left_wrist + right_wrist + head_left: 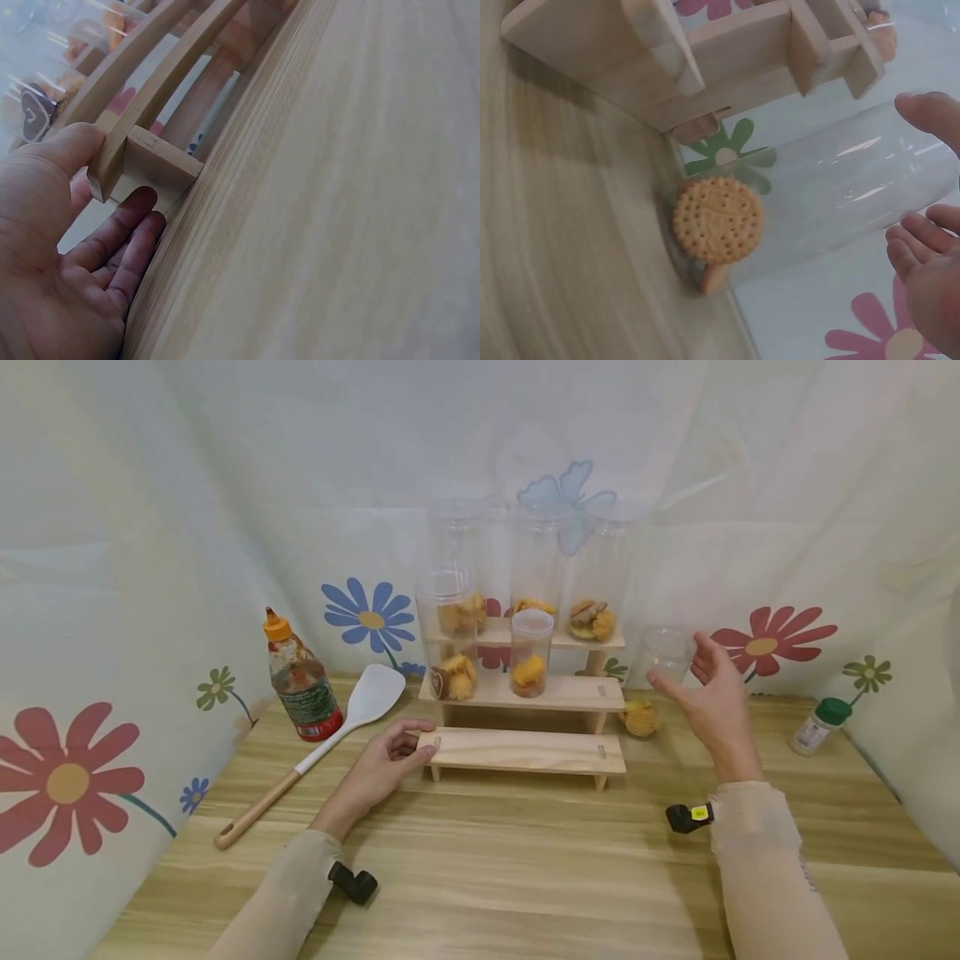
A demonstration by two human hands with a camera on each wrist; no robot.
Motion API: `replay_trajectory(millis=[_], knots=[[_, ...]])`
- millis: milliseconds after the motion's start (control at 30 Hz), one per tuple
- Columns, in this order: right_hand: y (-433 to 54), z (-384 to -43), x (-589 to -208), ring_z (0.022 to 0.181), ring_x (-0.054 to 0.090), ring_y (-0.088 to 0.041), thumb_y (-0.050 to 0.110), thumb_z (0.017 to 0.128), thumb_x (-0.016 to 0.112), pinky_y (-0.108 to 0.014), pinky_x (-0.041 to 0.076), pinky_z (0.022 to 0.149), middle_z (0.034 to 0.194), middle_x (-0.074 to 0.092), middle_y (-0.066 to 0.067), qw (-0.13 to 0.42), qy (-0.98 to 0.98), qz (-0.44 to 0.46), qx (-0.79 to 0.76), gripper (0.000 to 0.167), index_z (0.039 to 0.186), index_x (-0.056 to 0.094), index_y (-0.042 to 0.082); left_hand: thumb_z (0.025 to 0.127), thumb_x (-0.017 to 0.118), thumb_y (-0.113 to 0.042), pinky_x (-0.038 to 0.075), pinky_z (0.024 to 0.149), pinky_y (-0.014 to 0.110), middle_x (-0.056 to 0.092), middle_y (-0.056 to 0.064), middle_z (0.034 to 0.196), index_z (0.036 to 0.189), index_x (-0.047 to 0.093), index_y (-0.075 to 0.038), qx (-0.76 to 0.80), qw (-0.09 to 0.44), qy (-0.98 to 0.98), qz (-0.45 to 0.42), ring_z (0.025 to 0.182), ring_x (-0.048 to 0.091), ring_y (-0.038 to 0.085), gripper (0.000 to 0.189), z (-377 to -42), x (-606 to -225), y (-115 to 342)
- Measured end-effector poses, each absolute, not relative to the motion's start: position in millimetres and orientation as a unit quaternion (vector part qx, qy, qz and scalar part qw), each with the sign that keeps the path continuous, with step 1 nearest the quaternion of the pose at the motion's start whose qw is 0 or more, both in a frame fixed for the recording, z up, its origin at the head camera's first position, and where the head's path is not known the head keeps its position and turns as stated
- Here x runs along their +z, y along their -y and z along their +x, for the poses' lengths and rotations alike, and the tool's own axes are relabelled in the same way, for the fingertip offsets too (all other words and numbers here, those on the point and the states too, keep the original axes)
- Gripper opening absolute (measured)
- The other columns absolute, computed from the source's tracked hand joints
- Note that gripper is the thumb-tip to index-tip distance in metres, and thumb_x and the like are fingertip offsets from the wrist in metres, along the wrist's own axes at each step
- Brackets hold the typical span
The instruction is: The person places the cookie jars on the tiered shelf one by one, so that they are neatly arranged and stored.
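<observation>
In the head view a three-step wooden rack (517,745) stands in the middle. My left hand (385,758) pinches the left end of its lowest step, thumb on top; the left wrist view shows the other fingers curled below, beside the step's leg (161,161). To the right of the rack, a clear jar (663,658) with round biscuits (718,219) in its bottom stands on the table. My right hand (716,697) holds this jar near its top, thumb on one side and fingers on the other.
Clear jars with biscuits stand on the rack's upper two steps, including a short jar (530,660). At left are a sauce bottle (303,689) and a white spatula (372,695) with wooden handle. A green-capped shaker (819,728) stands far right, before a flowered curtain (465,427).
</observation>
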State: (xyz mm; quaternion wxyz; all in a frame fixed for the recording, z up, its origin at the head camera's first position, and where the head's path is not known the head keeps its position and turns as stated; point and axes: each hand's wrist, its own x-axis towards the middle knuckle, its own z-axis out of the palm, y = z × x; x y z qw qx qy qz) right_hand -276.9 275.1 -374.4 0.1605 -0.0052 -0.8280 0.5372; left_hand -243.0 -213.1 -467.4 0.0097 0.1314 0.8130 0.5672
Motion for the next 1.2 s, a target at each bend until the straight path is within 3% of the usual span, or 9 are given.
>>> replay_trajectory(millis=[233,633,800,1000,1200], knots=[[-279,-287,-391,0.154,0.051,-0.039,0.027,0.098,0.090,-0.057,0.041,0.125,0.168,0.052,-0.020,0.151,0.822,0.030,0.549,0.091,0.173,0.040,0.016,0.110,0.075,-0.020,0.053,0.085,0.029,0.076,0.018,0.113,0.147,0.067,-0.010,0.570,0.009,-0.811,0.133,0.097,0.069,0.022,0.039,-243,-470,215],[-277,-287,-397,0.148,0.055,-0.043,0.021,0.100,0.088,-0.056,0.040,0.126,0.161,0.058,-0.023,0.154,0.830,0.045,0.534,0.082,0.167,0.045,0.006,0.110,0.075,-0.022,0.053,0.083,0.030,0.076,0.011,0.112,0.148,0.067,-0.013,0.572,0.015,-0.810,0.131,0.096,0.068,0.022,0.040,-244,-469,214],[-276,-285,-393,0.145,0.057,-0.042,0.023,0.099,0.089,-0.058,0.043,0.123,0.158,0.060,-0.022,0.158,0.835,0.029,0.526,0.080,0.165,0.048,0.006,0.110,0.075,-0.022,0.053,0.083,0.030,0.076,0.011,0.112,0.147,0.067,-0.014,0.572,0.015,-0.810,0.131,0.096,0.068,0.021,0.039,-244,-469,214],[-276,-282,-382,0.142,0.060,-0.037,0.026,0.097,0.090,-0.049,0.046,0.122,0.151,0.064,-0.020,0.179,0.838,0.015,0.515,0.074,0.158,0.054,0.005,0.110,0.075,-0.020,0.052,0.084,0.028,0.076,0.014,0.110,0.147,0.067,-0.010,0.571,0.006,-0.810,0.136,0.095,0.067,0.021,0.039,-245,-469,213],[-276,-271,-361,0.143,0.059,-0.039,0.036,0.097,0.090,-0.055,0.047,0.122,0.152,0.064,-0.019,0.195,0.846,-0.005,0.497,0.076,0.159,0.055,0.010,0.110,0.075,-0.020,0.052,0.085,0.028,0.076,0.015,0.111,0.146,0.067,-0.010,0.570,0.006,-0.810,0.137,0.097,0.067,0.021,0.039,-245,-469,214]])
